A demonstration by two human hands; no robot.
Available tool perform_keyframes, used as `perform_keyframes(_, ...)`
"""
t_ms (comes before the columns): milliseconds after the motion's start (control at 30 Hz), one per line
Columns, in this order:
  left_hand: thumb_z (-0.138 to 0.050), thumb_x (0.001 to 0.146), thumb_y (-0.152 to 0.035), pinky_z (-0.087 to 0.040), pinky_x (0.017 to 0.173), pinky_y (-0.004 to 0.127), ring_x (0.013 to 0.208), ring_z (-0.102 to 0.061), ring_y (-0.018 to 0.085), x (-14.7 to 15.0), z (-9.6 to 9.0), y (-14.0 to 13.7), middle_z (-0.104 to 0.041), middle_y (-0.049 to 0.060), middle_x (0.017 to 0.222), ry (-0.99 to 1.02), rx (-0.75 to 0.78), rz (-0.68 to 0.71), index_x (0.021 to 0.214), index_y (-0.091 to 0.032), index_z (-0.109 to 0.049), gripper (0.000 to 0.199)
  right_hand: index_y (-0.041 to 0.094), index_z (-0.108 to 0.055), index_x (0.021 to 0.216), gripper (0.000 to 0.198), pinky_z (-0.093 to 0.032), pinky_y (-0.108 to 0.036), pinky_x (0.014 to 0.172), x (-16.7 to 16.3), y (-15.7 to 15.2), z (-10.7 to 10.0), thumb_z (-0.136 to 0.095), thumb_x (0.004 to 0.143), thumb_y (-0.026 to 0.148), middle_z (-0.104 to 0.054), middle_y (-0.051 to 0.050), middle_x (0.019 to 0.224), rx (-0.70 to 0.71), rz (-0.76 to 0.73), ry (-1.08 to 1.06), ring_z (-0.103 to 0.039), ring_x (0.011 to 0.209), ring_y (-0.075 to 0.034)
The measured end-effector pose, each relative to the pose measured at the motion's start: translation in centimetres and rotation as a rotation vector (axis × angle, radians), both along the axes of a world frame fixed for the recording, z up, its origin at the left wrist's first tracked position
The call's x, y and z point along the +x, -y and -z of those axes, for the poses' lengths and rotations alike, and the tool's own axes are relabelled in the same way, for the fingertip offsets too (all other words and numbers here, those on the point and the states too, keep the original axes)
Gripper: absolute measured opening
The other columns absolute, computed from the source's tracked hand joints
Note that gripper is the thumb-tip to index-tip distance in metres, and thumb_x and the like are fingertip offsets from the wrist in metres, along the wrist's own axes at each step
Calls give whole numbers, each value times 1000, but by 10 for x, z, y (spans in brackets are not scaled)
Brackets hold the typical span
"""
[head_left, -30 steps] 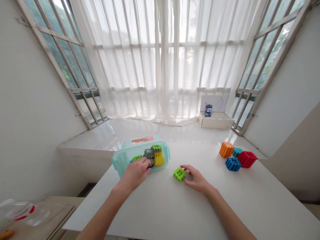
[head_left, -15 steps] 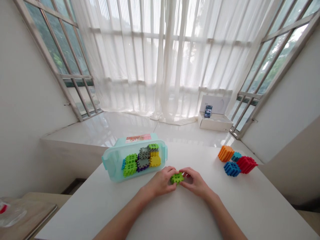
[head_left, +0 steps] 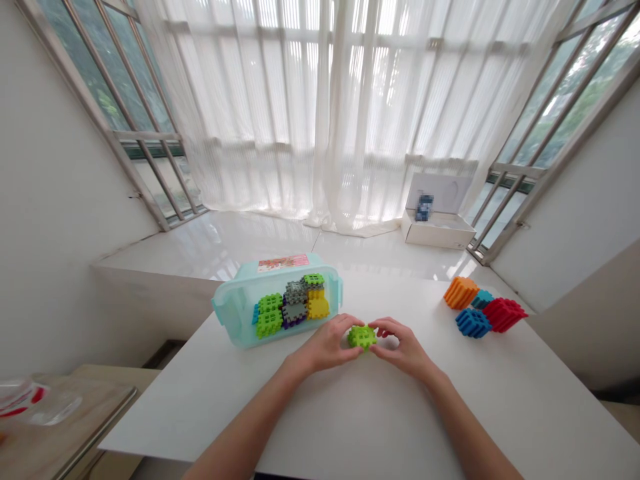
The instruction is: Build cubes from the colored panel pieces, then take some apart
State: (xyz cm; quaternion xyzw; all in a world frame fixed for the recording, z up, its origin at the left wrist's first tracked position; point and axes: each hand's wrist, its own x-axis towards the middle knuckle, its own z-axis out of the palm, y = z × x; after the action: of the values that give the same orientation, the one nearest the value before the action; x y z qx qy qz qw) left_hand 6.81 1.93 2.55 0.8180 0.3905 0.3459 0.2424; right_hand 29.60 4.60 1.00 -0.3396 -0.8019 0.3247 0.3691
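On the white table, a small stack of lime-green toothed building blocks (head_left: 362, 337) sits between my two hands. My left hand (head_left: 331, 343) pinches its left side, thumb in front and fingers behind. At the right edge, the thumb and fingertips of my right hand (head_left: 404, 347) close on the same stack. A pale teal plastic bin (head_left: 235, 313) lies tipped on its side to the left of my hands, its opening towards me. Inside it are green blocks (head_left: 270, 315), grey blocks (head_left: 295, 311) and yellow blocks (head_left: 318, 305), with some purple and blue ones partly hidden.
To the right stand an orange stack (head_left: 461, 293), a blue stack (head_left: 473, 323), a teal stack (head_left: 482, 299) and a red stack (head_left: 506, 314). A white box (head_left: 439, 232) with a phone (head_left: 424, 208) is on the ledge behind. A plastic bottle (head_left: 45, 400) lies at the lower left.
The view has tilted down slightly, so everything sits higher in the picture. Both hands stay around the green stack, which shows its top a little more. The stacks at right look unmoved.
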Motion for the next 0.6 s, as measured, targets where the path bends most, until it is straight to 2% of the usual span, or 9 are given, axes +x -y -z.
perform_keyframes(167, -71, 79, -29, -49, 91, 34, 101, -62, 21, 0, -1, 0, -67, 8, 111, 34, -32, 17, 113, -21, -60, 36, 25, -66, 112, 36, -54, -36, 78, -4, 4, -4, -68, 76, 24, -66, -5, 100, 49, 5, -22, -61, 80, -19)
perform_keyframes(333, -70, 80, -26, -50, 90, 32, 101, -64, 20, 2, -7, 4, -67, 7, 112, -42, 41, 28, 106, -21, -62, 28, 26, -64, 114, 39, -55, -36, 78, -10, 11, -5, -67, 76, 21, -65, -6, 103, 119, -5, -27, -62, 82, -19)
perform_keyframes(467, -68, 79, -26, -49, 93, 34, 103, -63, 22, -16, -29, 18, -66, 6, 115, -220, 114, -70, 101, -23, -63, 23, 27, -60, 123, 47, -55, -37, 81, -14, 16, -6, -71, 77, 25, -65, -8, 111, 133, -37, -37, -64, 88, -21)
perform_keyframes(600, -62, 84, -27, -44, 101, 38, 116, -55, 25, -66, -66, 34, -63, 6, 121, -450, 178, -284, 109, -23, -60, 25, 27, -59, 124, 45, -52, -42, 91, -14, 15, -4, -70, 80, 29, -63, -10, 118, 147, -19, -17, -62, 102, -24)
